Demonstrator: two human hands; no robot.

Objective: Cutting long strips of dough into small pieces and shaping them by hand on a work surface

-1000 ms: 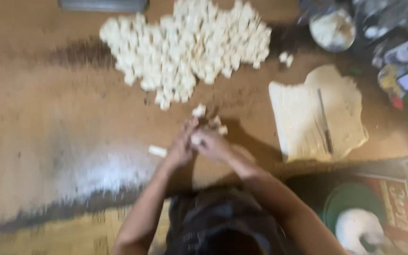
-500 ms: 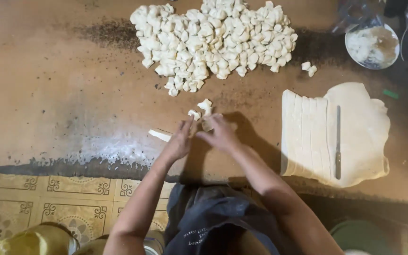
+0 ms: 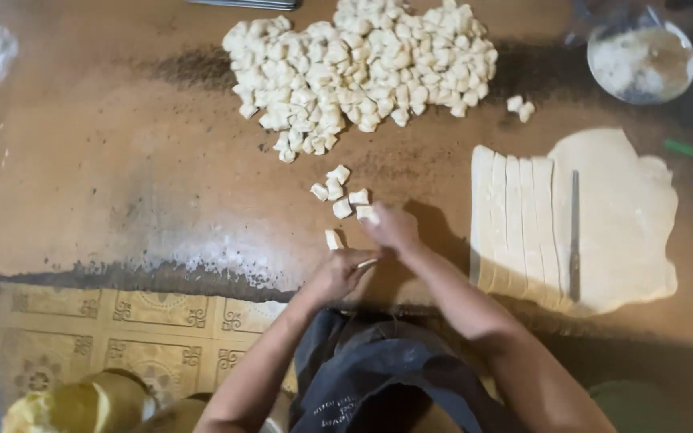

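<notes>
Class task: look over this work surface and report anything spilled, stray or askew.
Two dough pieces lie apart from the big heap, toward the bowl. A green scrap sits beside the dough sheet. Nothing looks damaged.

Round bowl [image 3: 641, 62] of white flour at far right, patterned yellow floor mat [image 3: 138, 337], small green object [image 3: 680, 147]

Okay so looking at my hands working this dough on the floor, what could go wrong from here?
1. The knife lies loose on the rolled dough sheet, right beside your right arm; a sideways sweep might catch the blade.
2. The left hand holds a thin dough strip close to the right hand; it may stretch or tear unevenly.
3. The small cut pieces sit touching each other, and those in the big pile are heaped, so they may stick together.
</notes>
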